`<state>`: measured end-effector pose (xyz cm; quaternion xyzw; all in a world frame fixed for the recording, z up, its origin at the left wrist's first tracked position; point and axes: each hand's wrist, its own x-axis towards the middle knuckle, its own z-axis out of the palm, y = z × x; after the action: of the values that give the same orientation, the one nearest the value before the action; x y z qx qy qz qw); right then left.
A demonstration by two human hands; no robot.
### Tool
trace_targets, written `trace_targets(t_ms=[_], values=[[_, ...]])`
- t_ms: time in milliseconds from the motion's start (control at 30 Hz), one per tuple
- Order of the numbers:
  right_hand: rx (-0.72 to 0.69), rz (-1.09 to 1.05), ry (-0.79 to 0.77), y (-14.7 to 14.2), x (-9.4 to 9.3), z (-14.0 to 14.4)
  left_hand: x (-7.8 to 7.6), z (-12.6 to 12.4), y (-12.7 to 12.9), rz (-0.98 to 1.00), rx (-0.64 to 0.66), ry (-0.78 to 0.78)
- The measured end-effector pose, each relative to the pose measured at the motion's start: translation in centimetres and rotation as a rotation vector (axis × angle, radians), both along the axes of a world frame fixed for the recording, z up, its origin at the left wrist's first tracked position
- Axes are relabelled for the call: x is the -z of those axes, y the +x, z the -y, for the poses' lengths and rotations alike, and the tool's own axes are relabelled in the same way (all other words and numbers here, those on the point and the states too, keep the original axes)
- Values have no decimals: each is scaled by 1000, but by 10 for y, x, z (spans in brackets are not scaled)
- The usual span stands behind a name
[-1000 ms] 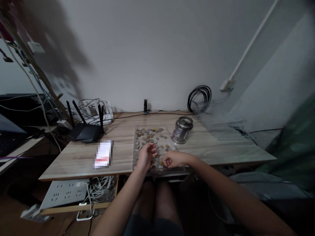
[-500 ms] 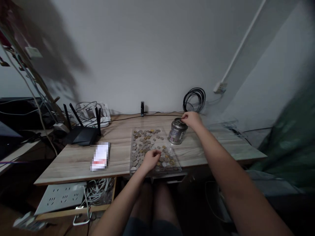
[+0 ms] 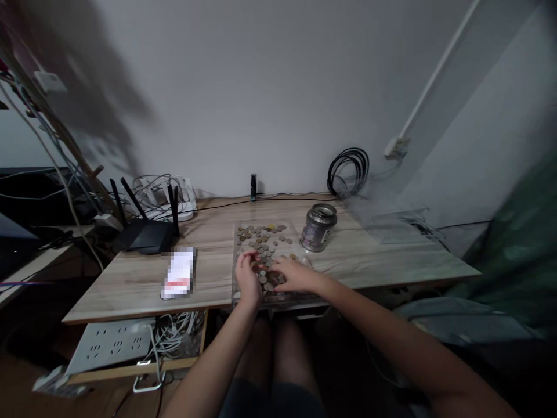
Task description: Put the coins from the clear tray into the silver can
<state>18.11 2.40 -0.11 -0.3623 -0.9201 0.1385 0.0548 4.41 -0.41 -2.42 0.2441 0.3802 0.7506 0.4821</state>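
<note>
Coins point(image 3: 262, 238), flat metal discs in dull silver and brass tones, lay scattered over a clear, hard-looking tray point(image 3: 292, 229), left of the tin point(image 3: 321, 231) and nearer the wearer. From my remote seat I saw that round, shiny metal tin standing upright, with a slotted top and a printed purplish side. I watched the right hand point(image 3: 292, 274) in front of the tin, thumb and fingers spread apart among the coins. The left hand point(image 3: 249, 278), farther left of the tin, was half curled over the tray; I could not tell whether its palm held anything. Behind the tin I saw smooth black cable point(image 3: 348, 173) in round loops, above the streaky wood-grain desk point(image 3: 213, 232).
</note>
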Motion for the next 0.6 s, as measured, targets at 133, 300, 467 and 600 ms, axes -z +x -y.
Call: trace_targets(t_ms=[133, 300, 467, 600], values=[[6, -1, -20, -22, 12, 5, 0, 1, 0, -11, -2, 24], [37, 20, -100, -36, 15, -3, 2, -2, -1, -13, 12, -1], [49, 5, -162, -28, 13, -7, 7, -5, -1, -35, 26, -24], [243, -261, -172, -18, 3, -16, 7, -11, 1, 108, 186, -164]])
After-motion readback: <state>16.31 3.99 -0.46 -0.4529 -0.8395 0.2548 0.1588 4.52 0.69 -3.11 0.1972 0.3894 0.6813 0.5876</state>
